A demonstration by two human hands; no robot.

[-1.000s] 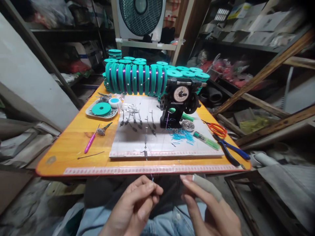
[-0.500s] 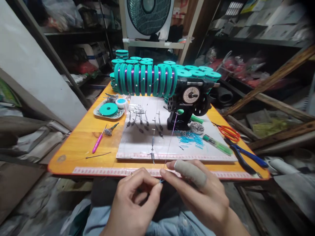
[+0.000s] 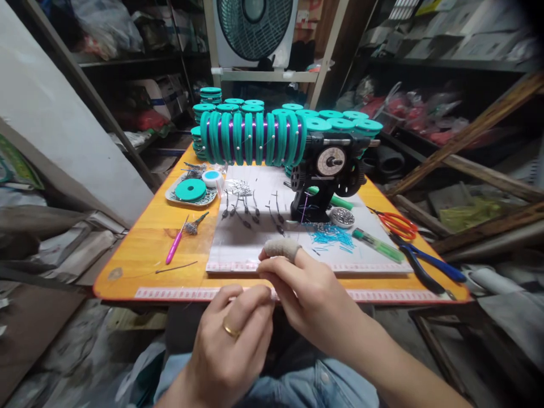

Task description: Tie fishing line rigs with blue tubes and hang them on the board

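Note:
My left hand [image 3: 236,340], with a ring on one finger, is curled closed in front of the table edge; what its fingertips pinch is hidden. My right hand [image 3: 310,289], a grey sleeve [image 3: 283,248] on one finger, reaches over the front of the white board [image 3: 238,243]. Its fingertips are drawn together just above my left hand, and whatever lies between them is too small to make out. A purple line [image 3: 305,208] hangs from the black winding device [image 3: 314,198] and drops out of sight toward my right hand.
Teal spools [image 3: 253,139] wound with purple line sit on the device. Dark sinkers [image 3: 246,212], blue tube pieces [image 3: 331,235] and a dish of metal bits [image 3: 342,217] lie on the board. Blue-handled pliers [image 3: 433,263], orange-handled scissors [image 3: 397,224] and a pink-handled tool [image 3: 174,246] lie nearby.
My right hand has moved forward and left over the board's front edge, covering the small parts there. My left hand has rolled knuckles-up. The blue piece between the fingertips no longer shows.

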